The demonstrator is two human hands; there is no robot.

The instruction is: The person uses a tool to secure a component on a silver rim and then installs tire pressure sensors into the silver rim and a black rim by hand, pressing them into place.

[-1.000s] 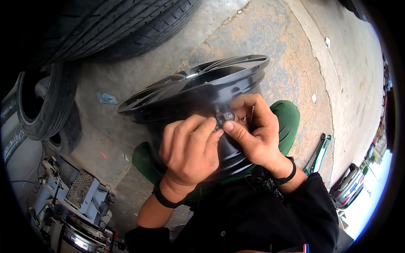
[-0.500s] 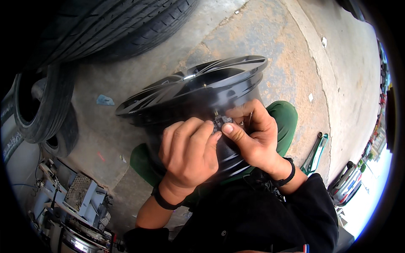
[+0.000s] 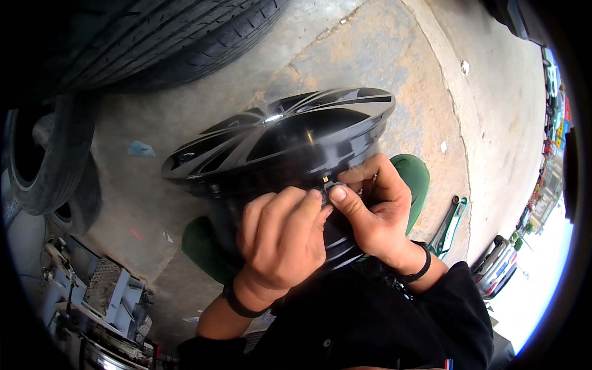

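A black alloy wheel rim (image 3: 283,142) with grey-edged spokes stands tilted between my knees, its spoked face away from me. At the near side of its barrel, my left hand (image 3: 280,240) and my right hand (image 3: 376,213) meet. Fingertips and thumbs of both pinch a small dark tyre pressure sensor (image 3: 328,187) with a brass-coloured end. That end points toward the rim's wall; whether it sits in the valve hole I cannot tell. Most of the sensor is hidden under my fingers.
Large tyres (image 3: 185,55) lie at the far left, with more tyres (image 3: 52,154) below them. Grey metal machinery (image 3: 108,290) occupies the lower left. A green-and-black long-handled tool (image 3: 449,228) rests on the floor at right, and a blue scrap (image 3: 142,148) at left.
The rim has tipped so more of its spoked face shows. Both hands stay pinched on the sensor, which sits closer to the barrel wall and is more covered by my fingers.
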